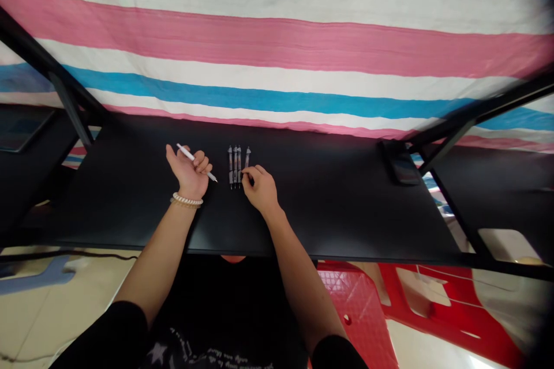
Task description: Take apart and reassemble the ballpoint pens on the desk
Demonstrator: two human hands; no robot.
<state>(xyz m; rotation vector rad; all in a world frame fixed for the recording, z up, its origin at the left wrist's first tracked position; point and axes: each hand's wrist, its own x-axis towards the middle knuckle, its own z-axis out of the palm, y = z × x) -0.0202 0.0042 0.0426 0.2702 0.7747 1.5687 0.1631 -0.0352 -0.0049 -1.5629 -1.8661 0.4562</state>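
A white pen (187, 152) lies across the upturned palm of my left hand (190, 172), its fingers curled round it and its tip pointing down to the right. Near the middle of the black table (346, 202), several clear pens with dark parts (235, 166) stand side by side in a row, lying flat. One more such pen (247, 157) lies slightly apart at their right. My right hand (261, 187) pinches the lower end of that pen, its fingertips partly hiding it.
A black phone-like device (399, 162) rests at the table's right end beside a dark metal frame. Striped fabric (277, 40) hangs behind the table. Red plastic stools (359, 305) are below the front edge at the right.
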